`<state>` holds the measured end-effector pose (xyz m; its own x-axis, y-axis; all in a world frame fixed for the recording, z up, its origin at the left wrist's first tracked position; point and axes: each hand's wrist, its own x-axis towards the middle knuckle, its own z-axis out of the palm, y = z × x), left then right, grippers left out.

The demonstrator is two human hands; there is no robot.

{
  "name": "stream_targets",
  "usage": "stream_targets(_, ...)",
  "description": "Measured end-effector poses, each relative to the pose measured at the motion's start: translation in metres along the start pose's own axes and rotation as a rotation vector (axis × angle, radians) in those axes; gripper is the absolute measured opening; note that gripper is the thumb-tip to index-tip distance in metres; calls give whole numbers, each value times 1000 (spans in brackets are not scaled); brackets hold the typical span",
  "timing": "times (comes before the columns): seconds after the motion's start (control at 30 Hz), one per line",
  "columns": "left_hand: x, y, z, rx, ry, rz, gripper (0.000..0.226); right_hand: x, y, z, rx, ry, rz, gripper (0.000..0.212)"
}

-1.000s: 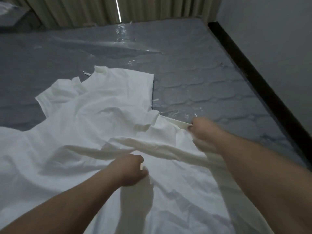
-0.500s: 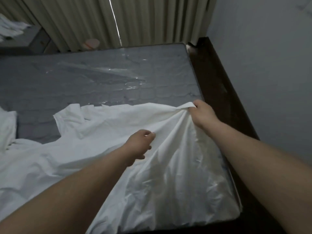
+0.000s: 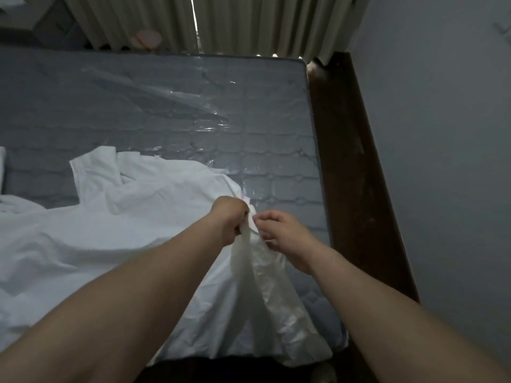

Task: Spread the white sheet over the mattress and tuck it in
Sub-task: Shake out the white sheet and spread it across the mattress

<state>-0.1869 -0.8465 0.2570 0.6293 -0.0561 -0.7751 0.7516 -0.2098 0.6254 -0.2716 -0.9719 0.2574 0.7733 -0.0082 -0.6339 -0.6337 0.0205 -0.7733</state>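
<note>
The white sheet (image 3: pixel 116 233) lies crumpled over the near and left part of the grey quilted mattress (image 3: pixel 171 111), whose far half is bare under clear plastic film. My left hand (image 3: pixel 229 219) grips a bunched edge of the sheet and lifts it above the mattress's right side. My right hand (image 3: pixel 279 233) sits close beside it, fingertips pinching the same bunched edge. A fold of sheet hangs down from both hands toward the near right corner of the mattress.
A dark wooden bed frame rail (image 3: pixel 356 172) runs along the mattress's right side, tight against a grey wall (image 3: pixel 442 161). Beige curtains (image 3: pixel 249 23) hang behind the far edge. A pink round object (image 3: pixel 146 38) sits at the curtain foot.
My right hand has drawn back from the mattress's right edge and come in beside my left. Both hands now hold the same bunched edge, lifted. The view has tilted toward the far end.
</note>
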Motion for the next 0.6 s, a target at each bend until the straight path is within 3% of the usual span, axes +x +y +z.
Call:
stream_targets(0.17, 14, -3, 36, -85, 184, -2, 8, 5, 33, -64, 71, -63, 135, 16)
stream_targets(0.27, 4, -7, 65, -121, 251, 25, 25, 4, 51, -124, 69, -96, 227, 16)
stream_targets(0.43, -65, 0, 110, -5, 491, 138, 18, 15, 41, -200, 49, -90, 305, 22)
stream_targets(0.6, -89, -6, 111, 201, 648, 245, 9, 35, -1, -169, -17, -244, 313, 33)
